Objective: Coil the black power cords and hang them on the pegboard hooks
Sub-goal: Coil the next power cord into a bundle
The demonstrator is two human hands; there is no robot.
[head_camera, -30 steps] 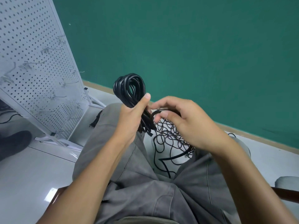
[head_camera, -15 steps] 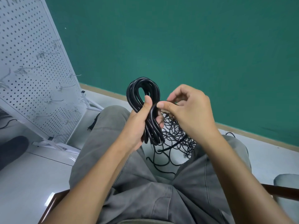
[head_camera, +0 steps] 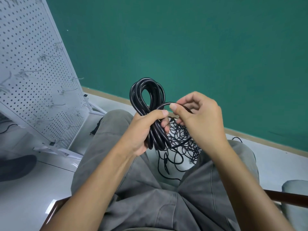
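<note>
My left hand (head_camera: 144,130) grips a coiled black power cord (head_camera: 146,92) around its middle; the loops stick up above my fist and the lower ends hang below it. My right hand (head_camera: 198,120) pinches the free end of that cord (head_camera: 164,105), which arcs from the coil to my thumb and fingers. On the floor between my knees lies a tangle of thin black cords (head_camera: 180,144). The white pegboard (head_camera: 33,67) leans at the left, with several bare metal hooks (head_camera: 75,79).
I sit on a chair with a dark wooden frame (head_camera: 283,196), grey trousers in the lower view. A green wall (head_camera: 200,47) runs behind. A dark shoe (head_camera: 15,167) lies on the light floor at the left, near the pegboard's foot (head_camera: 50,150).
Both hands rose with the coil and shifted right in view. My right hand brought the cord's free end up from below and now holds it arched over beside the coil.
</note>
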